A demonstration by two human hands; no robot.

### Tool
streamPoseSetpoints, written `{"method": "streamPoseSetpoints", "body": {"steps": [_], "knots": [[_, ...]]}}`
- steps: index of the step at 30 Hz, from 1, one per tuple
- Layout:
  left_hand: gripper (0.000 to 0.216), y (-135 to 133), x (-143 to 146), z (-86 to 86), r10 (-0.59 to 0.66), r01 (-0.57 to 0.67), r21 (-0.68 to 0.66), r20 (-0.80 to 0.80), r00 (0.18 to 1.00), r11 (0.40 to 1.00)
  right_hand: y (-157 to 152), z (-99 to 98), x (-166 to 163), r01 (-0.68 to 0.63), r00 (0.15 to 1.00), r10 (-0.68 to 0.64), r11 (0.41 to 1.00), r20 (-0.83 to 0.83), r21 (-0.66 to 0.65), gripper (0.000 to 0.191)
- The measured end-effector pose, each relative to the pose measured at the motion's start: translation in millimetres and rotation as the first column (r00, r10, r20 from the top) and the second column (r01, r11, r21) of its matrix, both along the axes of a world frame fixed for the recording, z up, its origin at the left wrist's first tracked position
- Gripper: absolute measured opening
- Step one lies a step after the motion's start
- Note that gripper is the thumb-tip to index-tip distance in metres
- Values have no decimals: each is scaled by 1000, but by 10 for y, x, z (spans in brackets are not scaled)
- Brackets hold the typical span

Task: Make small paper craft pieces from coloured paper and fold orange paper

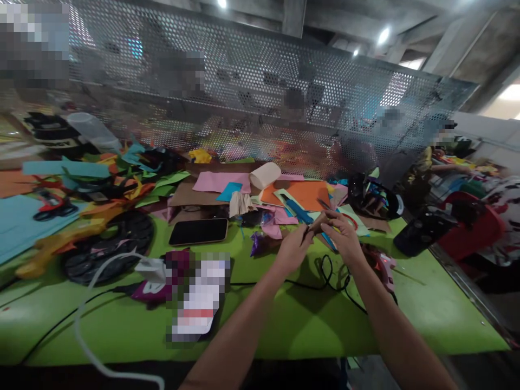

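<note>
My left hand (293, 250) and my right hand (342, 236) meet over the middle of the green table, both with closed fingers. Between them is a small brown piece of paper or card (318, 223), pinched from both sides. A dark, thin pointed thing shows at the fingers of my left hand, too blurred to name. Just behind the hands lie a blue strip (298, 211), an orange sheet (312, 195) and pink paper scraps. A purple shiny wrapper (258, 244) is to the left of my left hand. Right of my right hand rests a pink glue gun (385, 266).
A black phone (198, 232) and a lit phone (201, 300) lie to the left, near a power strip (152, 284) with a white cable. Red-handled scissors (52, 206) sit on blue paper. A perforated metal screen (252, 97) stands behind. A dark bottle (422, 230) lies at right.
</note>
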State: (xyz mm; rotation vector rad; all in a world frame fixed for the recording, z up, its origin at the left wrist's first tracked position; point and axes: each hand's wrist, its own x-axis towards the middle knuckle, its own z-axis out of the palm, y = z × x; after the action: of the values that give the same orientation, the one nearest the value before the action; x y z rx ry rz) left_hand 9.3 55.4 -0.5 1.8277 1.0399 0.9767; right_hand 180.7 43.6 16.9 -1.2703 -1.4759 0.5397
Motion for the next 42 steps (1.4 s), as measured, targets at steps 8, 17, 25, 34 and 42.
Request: {"method": "streamPoseSetpoints", "body": {"steps": [8,17,25,34,42], "knots": [[25,32,5,-61,2,1,60,-53,999,998,4,-27,-6,-1,997,-1,1000,-79,-26,28],[29,48,-31,-10,-21,20,36,11,1000,999,46,-43,37,-7,998,5,999,-63,-34,31],[20,81,-68,-30,63,-58,145,-25,998,988,60,-67,81,51,994,-53,998,-96,-25,30],[19,58,-88,-21,101,-51,274,-170,980,960,33,-13,44,44,992,-45,999,-115,-14,26],[19,38,-86,13,95,-39,261,-203,975,964,20,27,54,65,991,-65,998,-117,-5,21]]}}
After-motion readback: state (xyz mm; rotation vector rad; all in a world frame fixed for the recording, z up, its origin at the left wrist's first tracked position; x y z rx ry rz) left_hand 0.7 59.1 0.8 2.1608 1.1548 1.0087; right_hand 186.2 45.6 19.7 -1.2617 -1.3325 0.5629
